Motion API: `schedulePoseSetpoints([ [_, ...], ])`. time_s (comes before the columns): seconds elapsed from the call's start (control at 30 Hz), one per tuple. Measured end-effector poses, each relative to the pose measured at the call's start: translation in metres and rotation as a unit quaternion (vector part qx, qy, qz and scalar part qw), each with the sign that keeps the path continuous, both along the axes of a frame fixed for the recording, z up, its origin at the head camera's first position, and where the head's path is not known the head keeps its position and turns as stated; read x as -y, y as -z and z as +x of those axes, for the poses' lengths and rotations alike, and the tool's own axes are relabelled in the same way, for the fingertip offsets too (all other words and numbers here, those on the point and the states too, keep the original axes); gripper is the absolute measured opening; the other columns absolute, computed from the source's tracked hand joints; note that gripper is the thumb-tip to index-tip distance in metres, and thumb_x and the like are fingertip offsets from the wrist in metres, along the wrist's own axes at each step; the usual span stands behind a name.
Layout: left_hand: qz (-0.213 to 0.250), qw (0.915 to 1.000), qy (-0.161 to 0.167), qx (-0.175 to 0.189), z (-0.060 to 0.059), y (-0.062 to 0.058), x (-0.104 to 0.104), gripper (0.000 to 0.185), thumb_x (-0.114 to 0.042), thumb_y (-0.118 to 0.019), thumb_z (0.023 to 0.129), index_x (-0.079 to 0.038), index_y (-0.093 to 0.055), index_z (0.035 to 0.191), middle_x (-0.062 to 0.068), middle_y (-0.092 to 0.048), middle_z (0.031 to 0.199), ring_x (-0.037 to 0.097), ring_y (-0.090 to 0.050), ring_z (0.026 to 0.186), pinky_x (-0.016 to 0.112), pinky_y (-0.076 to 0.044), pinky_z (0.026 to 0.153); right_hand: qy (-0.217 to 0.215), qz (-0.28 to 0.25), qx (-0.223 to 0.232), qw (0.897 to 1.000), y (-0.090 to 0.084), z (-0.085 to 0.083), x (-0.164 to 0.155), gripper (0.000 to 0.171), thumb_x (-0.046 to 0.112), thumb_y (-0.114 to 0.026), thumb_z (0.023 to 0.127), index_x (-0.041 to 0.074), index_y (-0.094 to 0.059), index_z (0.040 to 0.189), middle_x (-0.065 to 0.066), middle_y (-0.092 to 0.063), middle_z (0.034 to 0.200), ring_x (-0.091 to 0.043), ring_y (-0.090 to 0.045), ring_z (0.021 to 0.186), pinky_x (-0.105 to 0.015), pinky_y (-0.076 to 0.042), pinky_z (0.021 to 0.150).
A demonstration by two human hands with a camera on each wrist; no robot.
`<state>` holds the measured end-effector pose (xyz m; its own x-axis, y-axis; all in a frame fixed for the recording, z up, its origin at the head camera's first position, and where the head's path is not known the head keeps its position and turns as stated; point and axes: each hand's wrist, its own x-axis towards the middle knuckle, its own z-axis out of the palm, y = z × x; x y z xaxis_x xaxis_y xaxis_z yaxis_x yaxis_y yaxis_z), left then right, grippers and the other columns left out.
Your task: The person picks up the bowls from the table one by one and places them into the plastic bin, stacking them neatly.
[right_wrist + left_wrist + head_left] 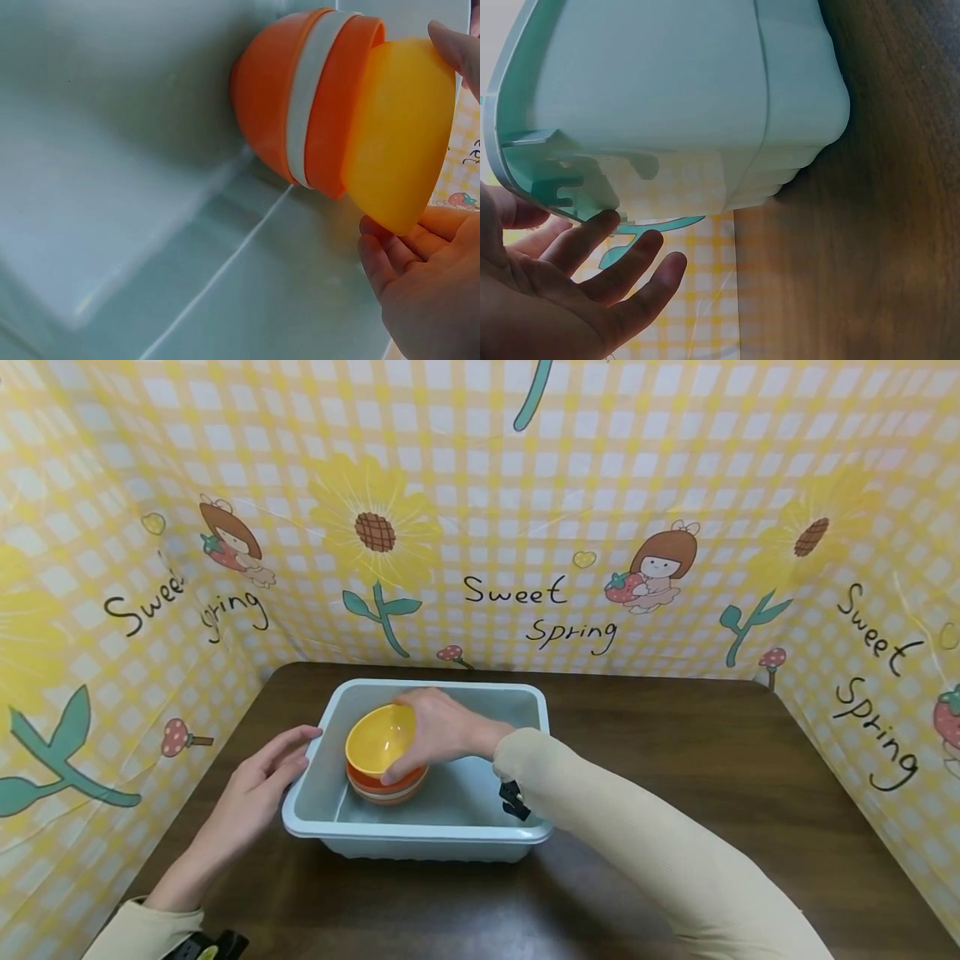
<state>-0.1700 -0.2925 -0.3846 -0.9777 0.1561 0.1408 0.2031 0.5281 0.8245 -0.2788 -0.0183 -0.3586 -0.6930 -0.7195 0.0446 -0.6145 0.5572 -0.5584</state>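
Observation:
A yellow bowl (pixel 381 739) tilts at the top of a stack inside a pale blue-green plastic basin (pixel 420 832). My right hand (pixel 444 727) grips it across its rim, thumb on one side and fingers on the other. Beneath it, in the right wrist view, come an orange bowl (pixel 341 105), a white bowl's rim (pixel 307 97) and another orange bowl (pixel 266 97); the yellow bowl's lower part overlaps the upper orange one. At the basin's left side, my left hand (pixel 251 789) has its fingertips by the rim, fingers spread and loosely bent along the outer wall (pixel 652 75).
The basin stands on a dark brown wooden table (pixel 660 760), with table surface to its right and in front. A yellow checked cloth (pixel 480 510) with flowers and lettering hangs along the back and both sides.

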Motion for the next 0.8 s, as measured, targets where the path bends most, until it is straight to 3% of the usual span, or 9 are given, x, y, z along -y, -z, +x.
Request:
schedulePoseSetpoints([
  [0.23,-0.005,1.0,-0.003,-0.006,-0.0002,-0.0001,-0.0007,0.041,-0.023,-0.044,0.115,-0.007,-0.048,0.153,0.026,-0.051,0.153,0.044,-0.05,0.138,0.015,-0.049,0.084,0.015,0.017,0.012,1.0,0.0021,0.001,0.0023,0.101,0.053,-0.091,0.075,0.004,-0.05,0.153,-0.006,-0.058,0.142,-0.019,-0.047,0.125,-0.029,-0.046,0.101],
  [0.47,-0.005,1.0,0.002,-0.001,-0.0009,0.0013,-0.0006,0.042,-0.022,-0.043,0.115,-0.007,-0.047,0.154,0.026,-0.05,0.154,0.044,-0.05,0.138,0.016,-0.049,0.084,0.0,0.015,-0.002,1.0,0.0067,0.0011,0.0049,0.096,0.055,-0.091,0.075,0.005,-0.054,0.148,-0.002,-0.062,0.13,-0.017,-0.049,0.117,-0.026,-0.047,0.093],
  [0.63,-0.002,1.0,0.002,0.001,-0.001,0.0005,-0.0004,0.042,-0.023,-0.043,0.115,-0.007,-0.047,0.154,0.026,-0.05,0.153,0.044,-0.051,0.137,0.017,-0.05,0.083,0.007,0.049,-0.03,0.998,0.006,0.0028,0.0065,0.097,0.062,-0.088,0.075,0.008,-0.055,0.148,0.001,-0.064,0.13,-0.017,-0.046,0.12,-0.032,-0.044,0.097],
  [0.8,-0.004,1.0,0.003,0.0,-0.0011,0.0009,-0.0001,0.042,-0.022,-0.042,0.116,-0.006,-0.047,0.154,0.027,-0.05,0.153,0.044,-0.051,0.138,0.017,-0.051,0.083,-0.002,0.054,-0.022,0.998,0.0059,0.0041,0.0076,0.097,0.06,-0.089,0.075,0.006,-0.055,0.148,0.001,-0.065,0.126,-0.018,-0.045,0.118,-0.031,-0.042,0.096],
])
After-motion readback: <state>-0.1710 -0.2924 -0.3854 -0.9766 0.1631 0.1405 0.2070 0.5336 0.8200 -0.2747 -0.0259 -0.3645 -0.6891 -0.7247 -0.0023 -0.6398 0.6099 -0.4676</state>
